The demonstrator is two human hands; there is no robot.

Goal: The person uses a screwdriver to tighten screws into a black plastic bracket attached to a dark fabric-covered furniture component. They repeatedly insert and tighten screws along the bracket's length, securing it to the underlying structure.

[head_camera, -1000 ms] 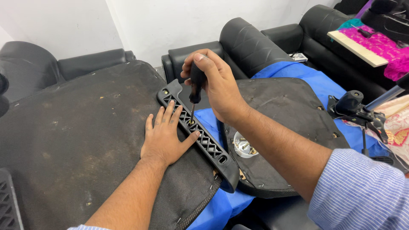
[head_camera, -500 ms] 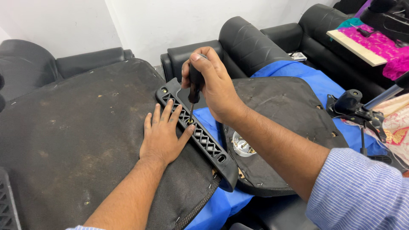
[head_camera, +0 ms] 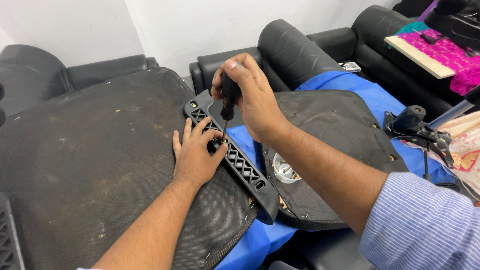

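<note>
Black handle: right hand [head_camera: 252, 97] fingers closed around the screwdriver [head_camera: 229, 100], held upright so the tip meets a screw in the bracket.
Left hand fingers: left hand [head_camera: 194, 157] spread open and flat, fingertips pressing the slotted plastic bracket [head_camera: 235, 160], apparently to stop it shifting.
Bracket position: laid diagonally along the right edge of the dark fabric-covered panel [head_camera: 100, 150].
Second panel: alongside, on a blue sheet [head_camera: 360, 92].
Surroundings: black sofas [head_camera: 295, 47] behind.

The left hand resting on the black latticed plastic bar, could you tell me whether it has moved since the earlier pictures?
No. The left hand still lies flat against the black latticed plastic bar, fingers beside the black-handled screwdriver tip, as before.
</note>
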